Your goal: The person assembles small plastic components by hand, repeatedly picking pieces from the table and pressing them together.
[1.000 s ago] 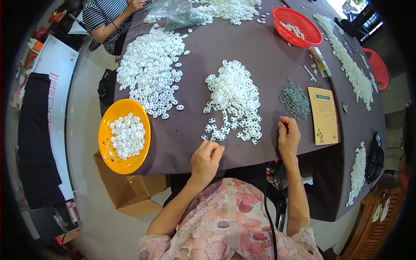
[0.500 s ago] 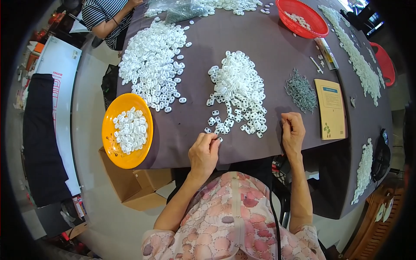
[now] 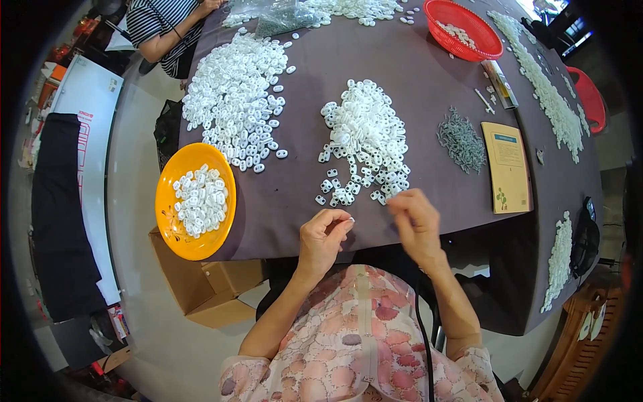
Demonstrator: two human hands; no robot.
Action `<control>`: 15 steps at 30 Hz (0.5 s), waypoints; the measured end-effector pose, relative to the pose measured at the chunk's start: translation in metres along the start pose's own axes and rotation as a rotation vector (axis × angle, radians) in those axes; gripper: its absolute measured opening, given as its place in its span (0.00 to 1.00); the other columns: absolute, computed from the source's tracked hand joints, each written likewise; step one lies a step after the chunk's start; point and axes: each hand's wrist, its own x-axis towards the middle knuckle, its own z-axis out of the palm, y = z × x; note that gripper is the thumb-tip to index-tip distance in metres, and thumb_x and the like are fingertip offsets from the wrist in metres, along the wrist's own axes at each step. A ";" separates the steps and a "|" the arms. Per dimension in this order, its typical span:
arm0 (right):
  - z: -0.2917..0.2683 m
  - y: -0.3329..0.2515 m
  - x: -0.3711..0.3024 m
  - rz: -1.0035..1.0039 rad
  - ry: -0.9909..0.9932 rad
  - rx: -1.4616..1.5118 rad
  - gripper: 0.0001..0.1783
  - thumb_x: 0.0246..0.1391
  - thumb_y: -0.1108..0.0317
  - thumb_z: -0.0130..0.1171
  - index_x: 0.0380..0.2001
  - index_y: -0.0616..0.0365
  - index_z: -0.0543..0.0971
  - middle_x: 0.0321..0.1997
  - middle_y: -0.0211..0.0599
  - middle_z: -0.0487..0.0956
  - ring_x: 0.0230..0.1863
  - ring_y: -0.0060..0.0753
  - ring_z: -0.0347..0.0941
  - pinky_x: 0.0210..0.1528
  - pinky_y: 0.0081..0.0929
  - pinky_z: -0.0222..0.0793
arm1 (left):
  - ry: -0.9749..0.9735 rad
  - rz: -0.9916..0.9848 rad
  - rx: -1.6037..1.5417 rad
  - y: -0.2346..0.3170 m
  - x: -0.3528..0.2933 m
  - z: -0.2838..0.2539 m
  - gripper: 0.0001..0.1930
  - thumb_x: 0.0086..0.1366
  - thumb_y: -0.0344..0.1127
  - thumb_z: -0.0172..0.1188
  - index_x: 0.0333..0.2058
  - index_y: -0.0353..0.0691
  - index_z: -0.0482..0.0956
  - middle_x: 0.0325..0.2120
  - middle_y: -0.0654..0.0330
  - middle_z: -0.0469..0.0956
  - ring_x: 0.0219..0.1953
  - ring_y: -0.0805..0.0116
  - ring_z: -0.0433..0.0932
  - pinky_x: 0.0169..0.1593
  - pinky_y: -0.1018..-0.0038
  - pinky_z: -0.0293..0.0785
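On the table's near side (image 3: pixel 281 231), the left hand (image 3: pixel 320 238) pinches a small white piece (image 3: pixel 351 219); the right hand (image 3: pixel 418 222), blurred, has curled fingers, contents unclear. Right, a yellow booklet (image 3: pixel 507 171) carries print too small to read.

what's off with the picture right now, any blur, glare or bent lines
Head view: the right hand is smeared, probably by motion, while the left hand looks sharper; head view: glare washes out the bright patch at the upper right; head view: the fisheye bows the white panel at the left, and the corners fall to black.
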 end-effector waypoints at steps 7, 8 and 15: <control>0.046 -0.007 -0.015 0.228 -0.134 0.378 0.06 0.50 0.82 0.52 0.32 0.65 0.74 0.30 0.33 0.75 0.29 0.21 0.71 0.31 0.17 0.67 | -0.009 0.064 -0.187 0.005 -0.001 0.003 0.06 0.58 0.24 0.58 0.35 0.36 0.79 0.26 0.66 0.74 0.23 0.82 0.72 0.20 0.86 0.67; 0.049 -0.007 -0.018 0.343 -0.118 0.505 0.05 0.52 0.81 0.52 0.33 0.65 0.74 0.29 0.31 0.75 0.30 0.18 0.71 0.32 0.16 0.68 | -0.003 0.065 -0.190 0.005 -0.002 0.003 0.06 0.58 0.24 0.58 0.35 0.36 0.79 0.26 0.66 0.74 0.23 0.82 0.72 0.20 0.86 0.67; 0.049 -0.012 -0.018 0.491 -0.073 0.660 0.04 0.54 0.79 0.53 0.34 0.65 0.74 0.28 0.30 0.77 0.31 0.15 0.72 0.34 0.14 0.70 | 0.003 -0.076 -0.511 -0.005 -0.006 0.009 0.05 0.60 0.26 0.58 0.36 0.36 0.77 0.26 0.66 0.77 0.23 0.83 0.73 0.22 0.87 0.69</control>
